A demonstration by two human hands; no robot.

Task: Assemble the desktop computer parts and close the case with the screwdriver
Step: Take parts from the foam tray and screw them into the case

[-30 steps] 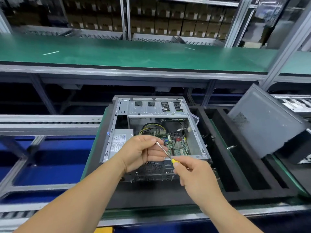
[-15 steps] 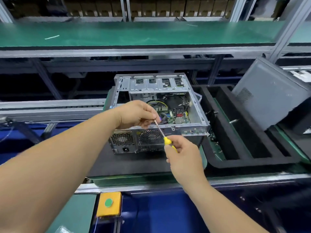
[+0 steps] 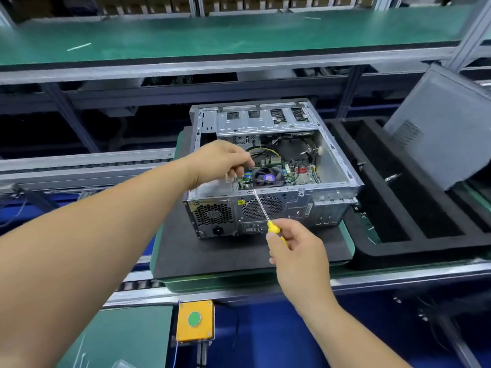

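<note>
- Two hands work over the open computer case (image 3: 265, 205).
- Right hand (image 3: 295, 248) holds the screwdriver (image 3: 268, 219) handle, shaft pointing to 11 o'clock.
- Left hand (image 3: 220, 162) pinches the shaft's tip.

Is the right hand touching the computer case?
Apart. The head view shows the right hand gripping the screwdriver handle, nearer the camera than the computer case.

Bare-metal case (image 3: 292, 200), matt foam mat (image 3: 212, 251)

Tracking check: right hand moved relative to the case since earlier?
Yes: right hand drew back from the computer case rear panel, toward the person, over the black mat.
</note>
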